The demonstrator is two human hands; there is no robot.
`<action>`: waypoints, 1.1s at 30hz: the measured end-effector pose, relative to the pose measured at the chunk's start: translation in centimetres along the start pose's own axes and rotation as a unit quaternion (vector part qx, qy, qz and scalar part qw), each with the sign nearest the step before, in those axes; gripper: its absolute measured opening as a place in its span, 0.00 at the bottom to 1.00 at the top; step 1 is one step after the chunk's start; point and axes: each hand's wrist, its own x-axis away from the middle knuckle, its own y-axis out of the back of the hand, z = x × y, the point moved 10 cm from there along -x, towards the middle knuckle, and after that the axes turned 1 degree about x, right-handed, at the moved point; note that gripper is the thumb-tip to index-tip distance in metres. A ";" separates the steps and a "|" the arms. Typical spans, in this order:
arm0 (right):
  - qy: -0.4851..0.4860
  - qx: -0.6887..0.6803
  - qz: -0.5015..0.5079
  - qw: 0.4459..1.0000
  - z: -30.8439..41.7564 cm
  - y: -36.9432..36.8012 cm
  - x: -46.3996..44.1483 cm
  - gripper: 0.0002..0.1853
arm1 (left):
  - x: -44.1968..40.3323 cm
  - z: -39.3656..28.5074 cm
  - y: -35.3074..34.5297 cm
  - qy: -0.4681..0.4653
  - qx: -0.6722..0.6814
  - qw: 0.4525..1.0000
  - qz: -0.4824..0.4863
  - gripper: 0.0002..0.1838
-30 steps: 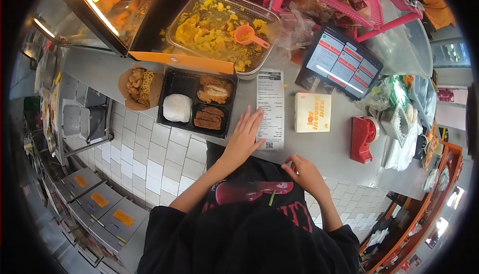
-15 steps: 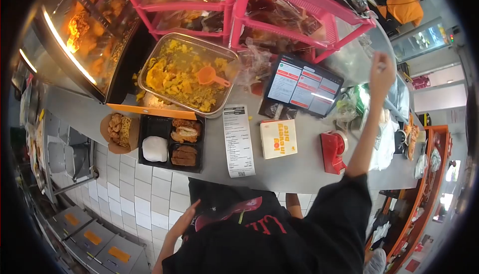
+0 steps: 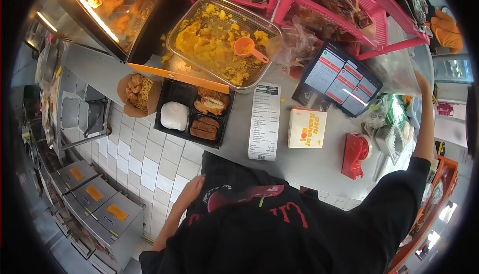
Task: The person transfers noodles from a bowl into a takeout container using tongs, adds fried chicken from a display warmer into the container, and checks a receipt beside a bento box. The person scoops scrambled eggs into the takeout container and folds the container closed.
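Note:
My left hand (image 3: 192,189) hangs by the front of my black shirt, fingers loosely extended, with nothing in it. At the far right of the counter, my right hand (image 3: 422,82) reaches up beside a clear plastic bag (image 3: 396,77); its fingers are too hidden to make out. Nearest my body is a black meal box (image 3: 219,105) with an orange lid edge, holding rice (image 3: 174,116), fried chicken (image 3: 212,102) and sliced brown meat (image 3: 204,127). To its left a brown paper box (image 3: 137,95) holds noodles and chicken pieces. A printed receipt (image 3: 264,122) lies right of the meal box.
A cream carton (image 3: 307,128) and red tape dispenser (image 3: 353,156) sit on the counter (image 3: 299,166). Behind are a tablet (image 3: 342,78), a tray of yellow food (image 3: 199,39) with an orange scoop (image 3: 244,47), and pink racks (image 3: 344,4). A person in orange (image 3: 445,30) is far right.
My right hand has moved further right and slightly down, to beside the clear bag. The counter items have shifted in view as my head turned. My left hand stays near my shirt.

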 end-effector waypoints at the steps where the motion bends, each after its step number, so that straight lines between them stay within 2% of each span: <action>1: 0.001 -0.004 0.006 1.000 0.1 -0.2 0.2 0.17 | 0.2 -2.0 0.8 -0.027 -0.045 0.999 -0.015 0.21; 2: 0.004 -0.008 0.012 1.000 0.3 -0.2 0.5 0.17 | 0.2 -2.7 1.2 -0.027 -0.044 0.999 -0.016 0.21; 4: 0.006 -0.020 0.022 1.000 0.9 -0.5 1.1 0.17 | 0.3 -4.6 1.6 -0.084 -0.107 0.990 -0.022 0.19; 8: 0.012 -0.037 0.034 0.999 1.3 -1.0 2.3 0.17 | 0.2 -4.6 1.6 -0.078 -0.116 0.990 -0.012 0.19; 11: 0.047 0.019 -0.010 0.999 0.0 0.2 1.5 0.18 | 0.1 -4.1 1.4 -0.058 -0.103 0.993 -0.007 0.19; 13: 0.052 -0.022 -0.022 0.998 2.6 0.9 2.6 0.18 | -0.1 -4.1 1.5 -0.072 -0.128 0.989 -0.012 0.18; 15: 0.058 -0.063 -0.037 0.996 5.2 1.8 4.7 0.18 | 0.5 -7.1 2.6 -0.079 -0.168 0.983 -0.017 0.17; 16: 0.077 -0.010 -0.282 0.956 6.1 6.6 7.7 0.18 | 0.8 -9.5 3.2 -0.085 -0.205 0.975 -0.021 0.17; 17: 0.093 0.043 -0.511 0.854 7.9 10.1 13.0 0.17 | 0.8 -11.9 3.9 -0.090 -0.204 0.975 -0.026 0.17; 19: 0.143 -0.006 -0.628 0.765 19.1 5.8 22.3 0.16 | 1.0 -17.1 5.5 -0.114 0.031 0.992 -0.035 0.17; 20: 0.169 -0.109 -0.630 0.750 23.3 2.6 24.3 0.14 | 0.9 -19.1 5.1 -0.134 0.127 0.983 0.014 0.18; 21: 0.170 -0.104 -0.620 0.759 28.0 -1.0 25.6 0.12 | 0.9 -21.1 4.8 -0.152 0.220 0.961 0.064 0.19; 22: 0.219 -0.205 -0.521 0.799 30.7 -5.4 24.5 0.12 | 1.4 -24.1 4.3 -0.182 0.347 0.912 0.126 0.20; 23: 0.345 -0.180 -0.356 0.849 36.7 -10.4 23.1 0.14 | 2.0 -27.0 4.0 -0.208 0.463 0.841 0.187 0.21; 24: 0.437 -0.172 -0.154 0.869 41.9 -16.6 22.5 0.17 | 1.9 -28.4 3.8 -0.215 0.461 0.841 0.186 0.21; 25: 0.476 -0.193 0.052 0.856 45.4 -22.5 22.0 0.22 | 1.8 -29.5 3.8 -0.201 0.565 0.774 0.201 0.22; 26: 0.561 -0.127 0.092 0.813 47.7 -25.9 23.0 0.23 | 1.6 -30.0 4.2 -0.185 0.660 0.696 0.213 0.24; 27: 0.568 -0.090 0.096 0.812 48.7 -27.0 22.4 0.19 | 1.3 -30.0 4.4 -0.191 0.658 0.697 0.213 0.24; 28: 0.575 -0.052 0.101 0.810 49.5 -27.7 21.7 0.16 | 0.1 -28.4 5.1 -0.175 0.637 0.738 0.140 0.23; 29: 0.604 -0.023 0.037 0.796 50.8 -26.5 20.3 0.13 | -0.9 -26.5 5.8 -0.156 0.612 0.773 0.064 0.22; 30: 0.630 0.004 -0.028 0.776 52.3 -24.7 18.5 0.10 | -1.7 -24.3 5.8 -0.117 0.625 0.771 0.031 0.20; 31: 0.563 -0.068 -0.081 0.819 53.5 -21.9 14.9 0.07 | -1.8 -23.7 6.0 -0.122 0.624 0.771 0.029 0.20; 33: 0.521 -0.059 -0.237 0.818 56.6 -17.2 7.6 0.07 | -1.9 -21.6 7.2 -0.118 0.650 0.750 -0.030 0.18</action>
